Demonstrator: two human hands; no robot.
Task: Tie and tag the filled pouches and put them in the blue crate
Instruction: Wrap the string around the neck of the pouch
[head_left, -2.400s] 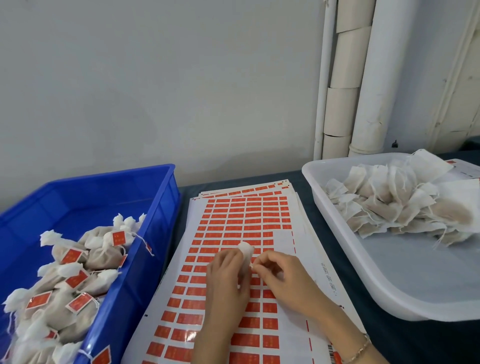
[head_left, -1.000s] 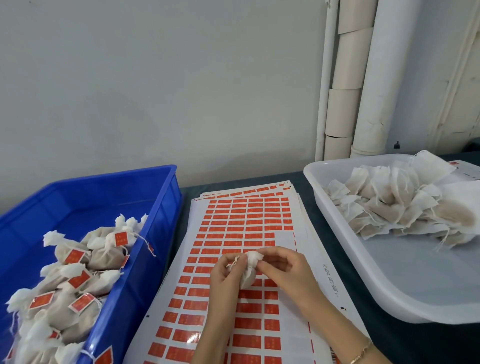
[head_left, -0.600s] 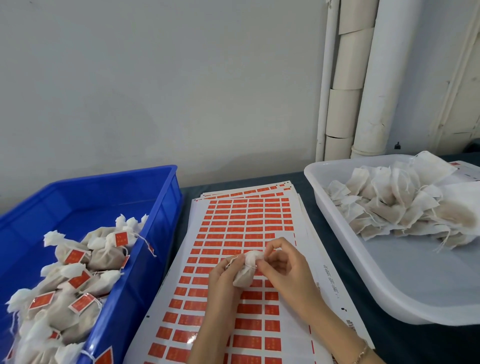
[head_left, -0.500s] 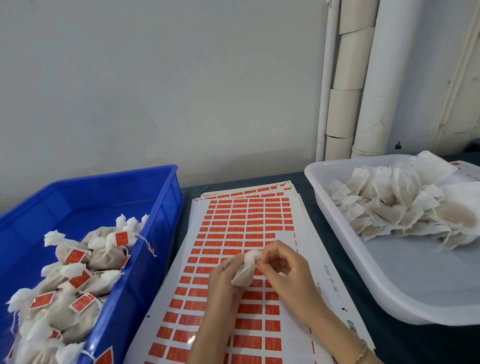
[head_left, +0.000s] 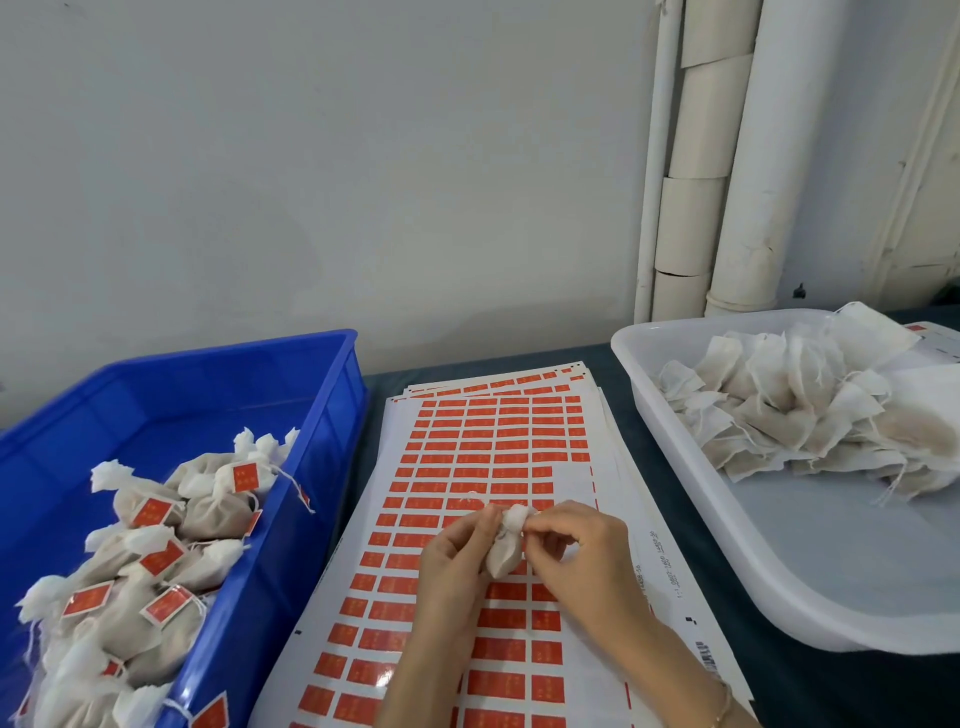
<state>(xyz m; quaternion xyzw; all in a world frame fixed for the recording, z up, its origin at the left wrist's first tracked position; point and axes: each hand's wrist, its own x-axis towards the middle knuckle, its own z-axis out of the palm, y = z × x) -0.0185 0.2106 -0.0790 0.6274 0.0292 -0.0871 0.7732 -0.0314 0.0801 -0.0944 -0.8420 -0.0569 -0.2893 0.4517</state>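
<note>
A small filled pouch (head_left: 505, 550) of pale cloth hangs between both hands above the sheets of red stickers (head_left: 493, 441). My left hand (head_left: 451, 558) grips its body from the left. My right hand (head_left: 576, 556) pinches the bunched white neck at the top, where thin string ends stick out. The blue crate (head_left: 332, 395) stands at the left with several tied pouches (head_left: 156, 545) bearing red tags. A white tray (head_left: 727, 525) at the right holds a heap of untied pouches (head_left: 800, 415).
The sticker sheets lie stacked on a dark table (head_left: 374, 400) between crate and tray. A grey wall and white pipes (head_left: 748, 156) rise behind the table. A thin bracelet (head_left: 722, 701) circles my right wrist.
Both hands drew the pouch's neck together and turned the pouch from upright to slightly tilted. They stay over the same spot on the sheets; crate and tray are unchanged.
</note>
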